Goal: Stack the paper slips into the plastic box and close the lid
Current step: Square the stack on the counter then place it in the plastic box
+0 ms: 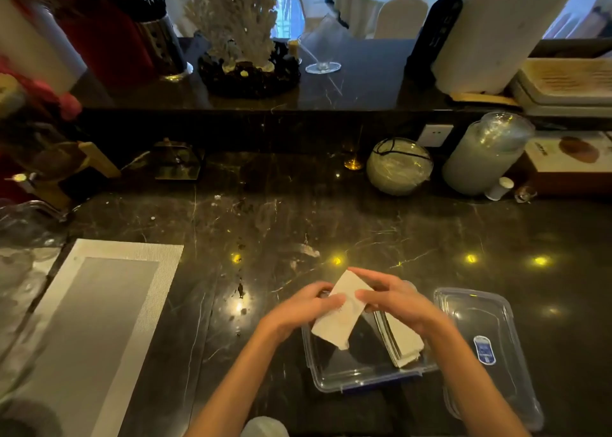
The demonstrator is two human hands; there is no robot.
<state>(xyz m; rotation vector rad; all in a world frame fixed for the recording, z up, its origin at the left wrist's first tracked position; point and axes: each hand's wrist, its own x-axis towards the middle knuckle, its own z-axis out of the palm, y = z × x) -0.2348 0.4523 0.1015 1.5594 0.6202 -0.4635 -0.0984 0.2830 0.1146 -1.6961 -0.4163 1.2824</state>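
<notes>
A clear plastic box [361, 378] sits open on the dark marble counter near the front edge. Over its left half, my left hand [306, 305] and my right hand [395, 299] both pinch one white paper slip [341, 314], which hangs tilted with its lower end over the box. A stack of paper slips [402, 342] leans inside the box against its right wall, partly hidden by my right wrist. The box's clear lid [486, 330], with a blue label, lies flat on the counter just right of the box.
A grey placemat [89, 320] lies at the left. Along the back stand a round glass ornament [399, 166], a wrapped stack of cups [483, 153], a small white cup [499, 188] and a wooden box [569, 165]. A raised ledge holds a coral decoration [245, 36].
</notes>
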